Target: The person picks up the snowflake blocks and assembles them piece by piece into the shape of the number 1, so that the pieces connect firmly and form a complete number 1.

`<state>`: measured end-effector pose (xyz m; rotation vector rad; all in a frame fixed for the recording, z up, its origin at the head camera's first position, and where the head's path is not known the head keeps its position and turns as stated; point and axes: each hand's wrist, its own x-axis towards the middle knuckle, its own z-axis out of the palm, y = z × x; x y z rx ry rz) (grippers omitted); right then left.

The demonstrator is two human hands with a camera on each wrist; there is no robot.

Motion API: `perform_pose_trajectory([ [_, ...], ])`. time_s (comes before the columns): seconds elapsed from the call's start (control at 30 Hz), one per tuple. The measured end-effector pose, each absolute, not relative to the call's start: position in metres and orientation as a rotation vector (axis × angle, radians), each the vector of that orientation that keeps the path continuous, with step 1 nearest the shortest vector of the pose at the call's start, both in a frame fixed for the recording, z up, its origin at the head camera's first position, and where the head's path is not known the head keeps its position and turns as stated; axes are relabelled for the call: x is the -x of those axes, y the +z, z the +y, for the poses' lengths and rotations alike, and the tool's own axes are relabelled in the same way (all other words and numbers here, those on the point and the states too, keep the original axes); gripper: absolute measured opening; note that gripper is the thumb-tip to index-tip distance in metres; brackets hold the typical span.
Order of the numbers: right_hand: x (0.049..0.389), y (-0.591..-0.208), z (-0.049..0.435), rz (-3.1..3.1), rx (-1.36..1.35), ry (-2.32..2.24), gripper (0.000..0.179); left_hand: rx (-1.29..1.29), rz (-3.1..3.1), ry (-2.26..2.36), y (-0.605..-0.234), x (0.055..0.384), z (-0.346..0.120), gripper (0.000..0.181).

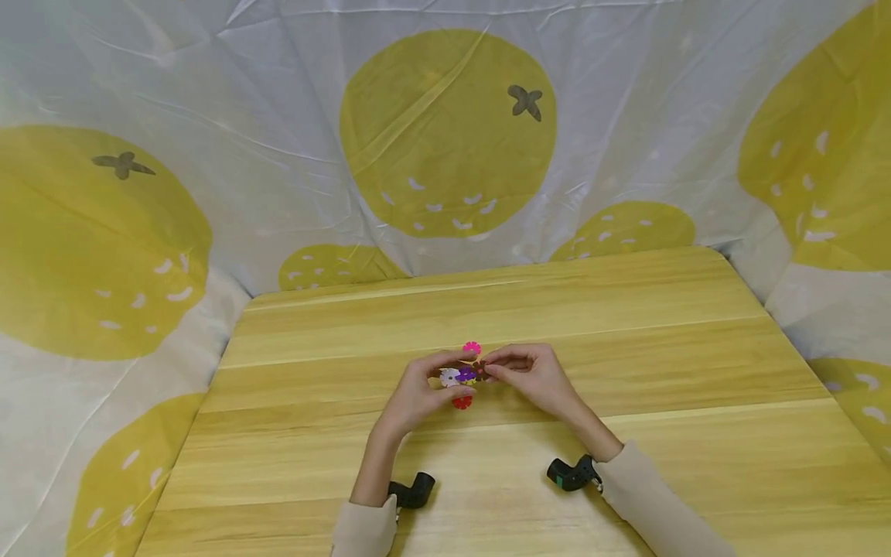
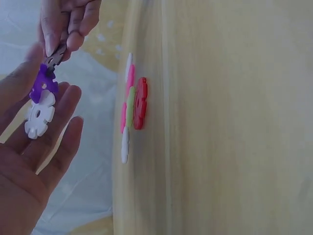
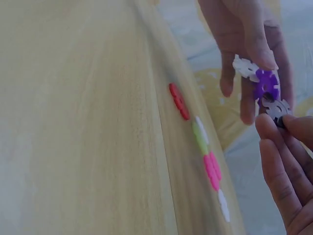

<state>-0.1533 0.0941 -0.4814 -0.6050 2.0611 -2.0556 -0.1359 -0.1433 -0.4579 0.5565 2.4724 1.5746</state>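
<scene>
A short chain of notched plastic snowflake discs hangs between my hands above the table. In the left wrist view, its white disc (image 2: 39, 117) joins a purple disc (image 2: 43, 85), and a dark brown disc (image 2: 55, 59) meets the purple one's far edge. My left hand (image 1: 416, 393) pinches the purple disc between thumb and fingers, while the white disc lies over the fingers. With thumb and fingertips my right hand (image 1: 539, 379) pinches the dark brown disc. Below them on the table are a red disc (image 3: 179, 101), a yellow-green disc (image 3: 200, 138) and pink discs (image 3: 212, 170).
Two loose white discs lie by the coloured ones, one (image 2: 125, 145) at the row's near end in the left wrist view. The wooden table (image 1: 320, 456) meets a fruit-patterned cloth (image 1: 278, 155) behind. Black camera mounts (image 1: 572, 473) sit at both wrists.
</scene>
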Motion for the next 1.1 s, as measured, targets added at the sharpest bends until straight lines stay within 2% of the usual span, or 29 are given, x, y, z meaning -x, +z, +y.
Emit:
perform_pose_trajectory([
  [0.43, 0.152, -0.483, 0.088, 2.032, 0.479, -2.108, 0.021, -0.718, 2.608, 1.636, -0.461, 0.135, -0.129, 0.04],
  [0.73, 0.168, -0.483, 0.108, 2.357, 0.327, -1.912, 0.026, -0.475, 2.494, 1.644, -0.464, 0.14, -0.143, 0.037],
  [1.1, 0.183, -0.496, 0.112, 2.493, 0.299, -1.62, 0.03, -0.403, 2.411, 1.66, -0.464, 0.143, -0.154, 0.038],
])
